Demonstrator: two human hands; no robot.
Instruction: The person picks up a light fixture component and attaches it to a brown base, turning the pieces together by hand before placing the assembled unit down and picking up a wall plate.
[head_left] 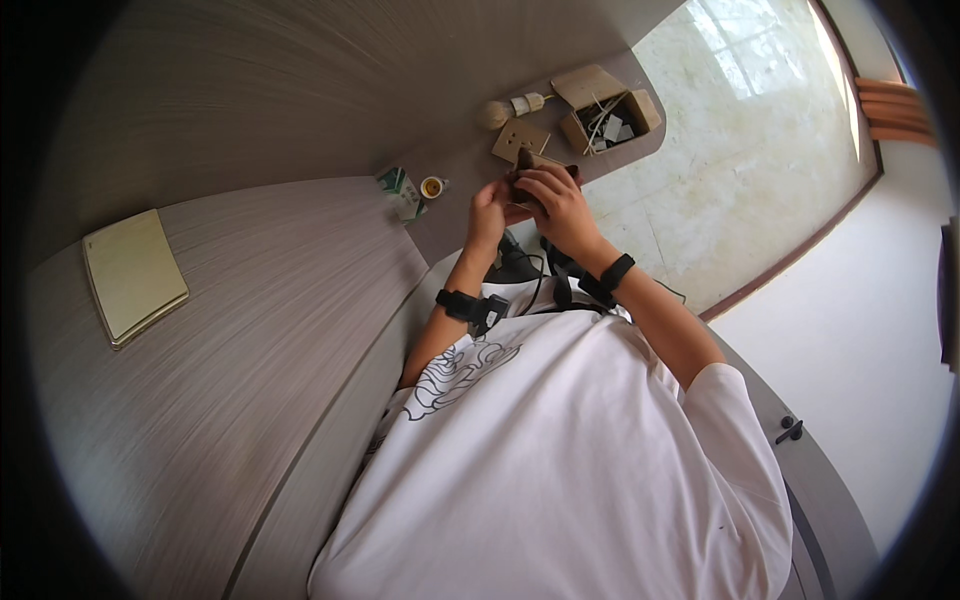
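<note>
Both my hands meet over the desk's far edge around a small dark brown object (pixel 525 159). Its kind cannot be made out, because my fingers cover most of it. My left hand (pixel 488 214) is closed on its near left side. From the right, my right hand (pixel 561 207) curls its fingers over the top. Just beyond them lies a tan square plate with small holes (pixel 513 138), which looks like a wall socket cover. A cardboard box (pixel 646 108) with raised flaps stands to its right, holding white and grey small parts and thin cables.
Behind the plate lies a beige bulbous item with a pale wrapped neck (pixel 497 113). Left of my hands are a white ring-shaped piece, yellow inside (pixel 432 187), and a green-and-white carton (pixel 401 194). A cream notebook (pixel 135 272) rests far left. Black straps circle both wrists; a dark cable (pixel 541 275) hangs nearby.
</note>
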